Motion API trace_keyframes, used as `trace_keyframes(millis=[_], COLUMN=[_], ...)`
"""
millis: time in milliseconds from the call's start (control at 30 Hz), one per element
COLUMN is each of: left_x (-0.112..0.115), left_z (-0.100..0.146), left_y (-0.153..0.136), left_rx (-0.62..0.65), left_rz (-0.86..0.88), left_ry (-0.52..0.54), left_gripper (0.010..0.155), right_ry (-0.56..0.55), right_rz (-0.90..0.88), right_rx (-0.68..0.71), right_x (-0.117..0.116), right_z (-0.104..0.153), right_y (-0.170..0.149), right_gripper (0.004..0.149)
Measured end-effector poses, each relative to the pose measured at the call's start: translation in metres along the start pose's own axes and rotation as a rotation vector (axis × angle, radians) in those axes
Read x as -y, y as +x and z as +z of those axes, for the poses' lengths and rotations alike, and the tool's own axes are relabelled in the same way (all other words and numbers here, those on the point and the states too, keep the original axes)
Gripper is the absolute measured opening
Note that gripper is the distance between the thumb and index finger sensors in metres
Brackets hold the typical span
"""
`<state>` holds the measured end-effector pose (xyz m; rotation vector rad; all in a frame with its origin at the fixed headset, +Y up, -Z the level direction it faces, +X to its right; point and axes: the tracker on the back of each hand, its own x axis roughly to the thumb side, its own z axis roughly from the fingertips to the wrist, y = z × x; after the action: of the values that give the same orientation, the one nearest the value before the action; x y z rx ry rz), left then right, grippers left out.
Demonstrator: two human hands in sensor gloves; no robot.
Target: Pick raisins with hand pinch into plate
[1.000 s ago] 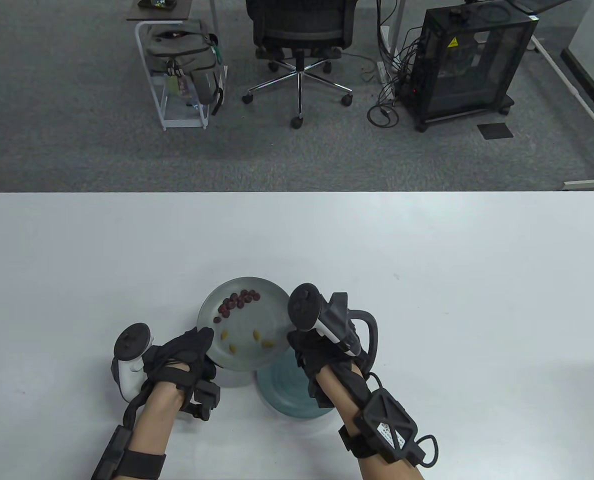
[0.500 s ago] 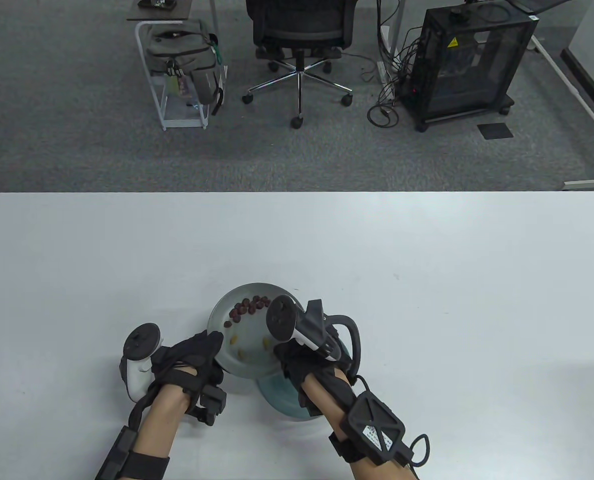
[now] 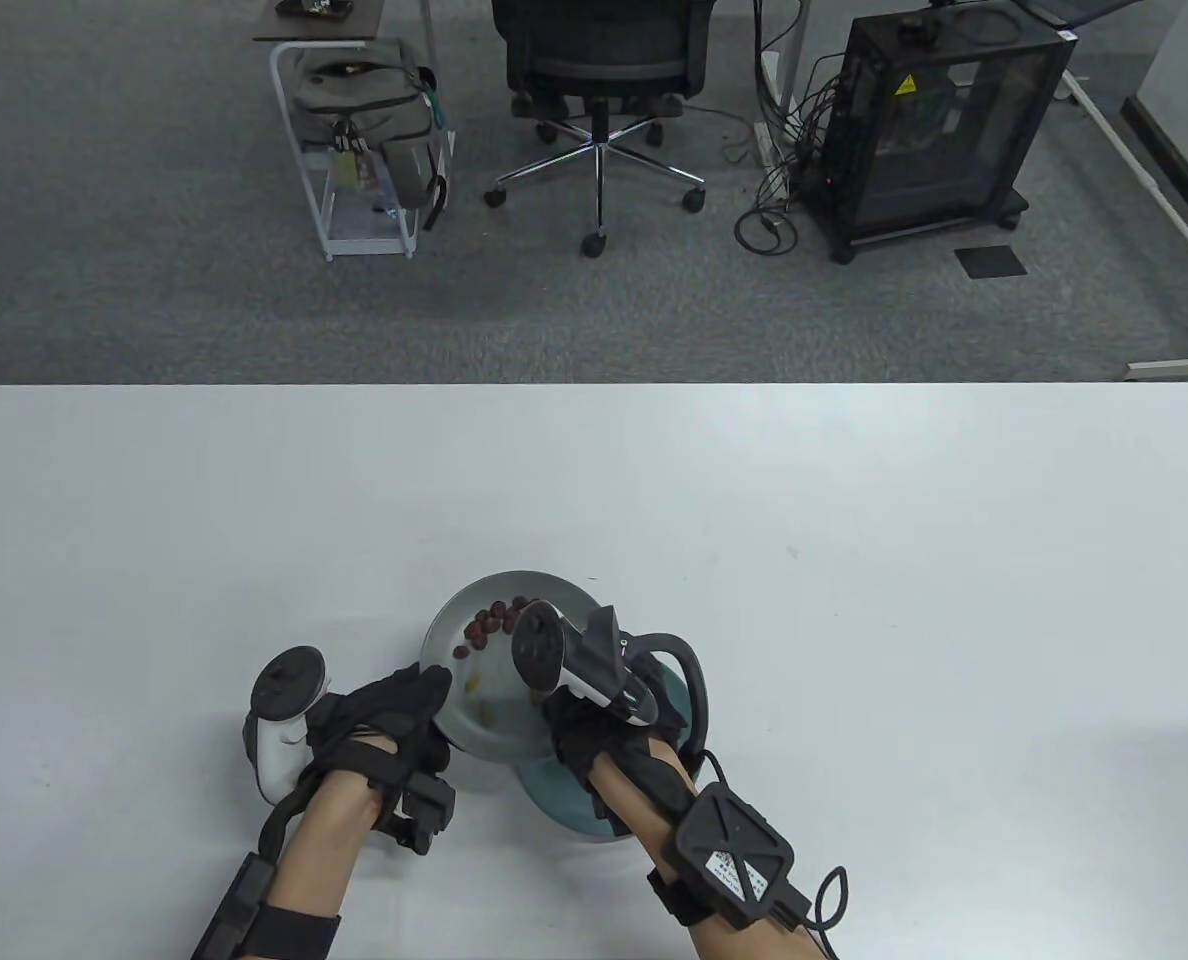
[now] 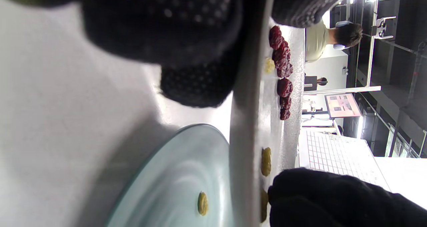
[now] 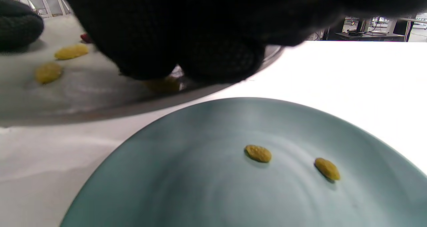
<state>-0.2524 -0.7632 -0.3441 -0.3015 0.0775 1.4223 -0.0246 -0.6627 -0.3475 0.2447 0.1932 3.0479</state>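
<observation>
My left hand [image 3: 432, 702] grips the near-left rim of a grey plate [image 3: 514, 585] and holds it above the table, partly over a teal plate [image 3: 564, 805]. The grey plate carries a cluster of dark red raisins [image 3: 489, 622] and a few yellow raisins [image 3: 472, 683]. My right hand [image 3: 554, 712] reaches into the grey plate. In the right wrist view its fingertips [image 5: 200, 56] sit close together on a yellow raisin [image 5: 163, 85]; I cannot tell if it is pinched. The teal plate [image 5: 166, 187] holds two yellow raisins [image 5: 258, 153].
The white table [image 3: 854, 600] stretches away on all sides of the plates. An office chair [image 3: 599, 60], a rack with a bag [image 3: 364, 130] and a black cabinet [image 3: 934, 120] stand on the floor beyond the far edge.
My left hand has carried the grey plate to the right, further over the teal plate. My right hand has moved left and down onto the yellow raisins on the grey plate.
</observation>
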Motion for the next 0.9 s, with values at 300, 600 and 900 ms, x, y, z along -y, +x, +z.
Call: trace_keyframes(millis=[300, 600, 900], left_x=[-0.0004, -0.0002, -0.0005], left_z=[0.0004, 0.0005, 0.0009], left_y=[-0.0005, -0.0003, 0.0001], left_rx=[-0.009, -0.011, -0.010], left_rz=[0.005, 0.011, 0.007], left_ry=[-0.002, -0.011, -0.010], left_gripper=[0.053, 0.053, 0.053], right_ry=[0.005, 0.021, 0.031], right_rz=[0.020, -0.007, 0.033], right_rx=[0.005, 0.012, 0.009], right_x=[-0.0030, -0.0025, -0.0070], right_z=[0.0003, 0.0005, 0.0003], right_y=[0.0046, 0.0033, 0.0077], right_gripper=[0.048, 0.048, 0.049])
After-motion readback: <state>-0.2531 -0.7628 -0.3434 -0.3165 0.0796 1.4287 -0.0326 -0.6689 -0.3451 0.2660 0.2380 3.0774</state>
